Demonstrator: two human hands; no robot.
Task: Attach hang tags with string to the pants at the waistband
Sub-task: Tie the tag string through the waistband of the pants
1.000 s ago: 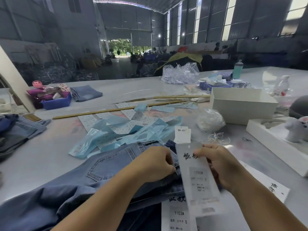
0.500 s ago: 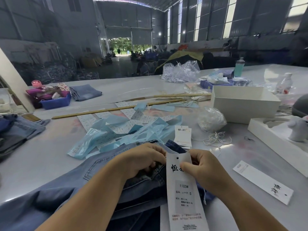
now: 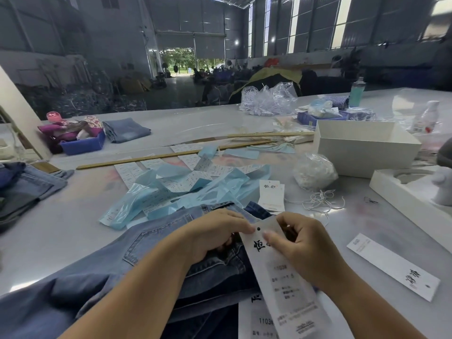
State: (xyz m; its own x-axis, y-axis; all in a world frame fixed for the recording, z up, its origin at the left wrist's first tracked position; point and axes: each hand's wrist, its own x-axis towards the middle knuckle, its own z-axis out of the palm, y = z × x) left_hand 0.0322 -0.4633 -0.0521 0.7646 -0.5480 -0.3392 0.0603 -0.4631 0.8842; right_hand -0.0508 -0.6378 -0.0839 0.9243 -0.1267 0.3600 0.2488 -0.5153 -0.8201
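Observation:
Blue denim pants (image 3: 102,270) lie across the near table, waistband toward the middle. A long white hang tag (image 3: 286,285) with black characters and a punched hole at its top lies over them. My right hand (image 3: 303,245) pinches the tag just below the hole. My left hand (image 3: 215,233) has curled fingers at the tag's top left edge, over the waistband; what they hold is hidden. Another tag (image 3: 254,319) lies under it. Loose white string (image 3: 322,201) lies to the right. A small stack of tags (image 3: 271,196) sits beyond the pants.
Blue plastic sleeves and printed labels (image 3: 176,184) are strewn ahead. A bag of string (image 3: 315,172), an open white box (image 3: 364,148) and a white tray (image 3: 406,201) stand right. A single tag (image 3: 393,265) lies near right. Folded jeans (image 3: 27,184) sit left, a wooden stick (image 3: 171,155) beyond.
The tag has swung from upright in my right hand to lying over the pants. Both hands have closed in on its punched top end.

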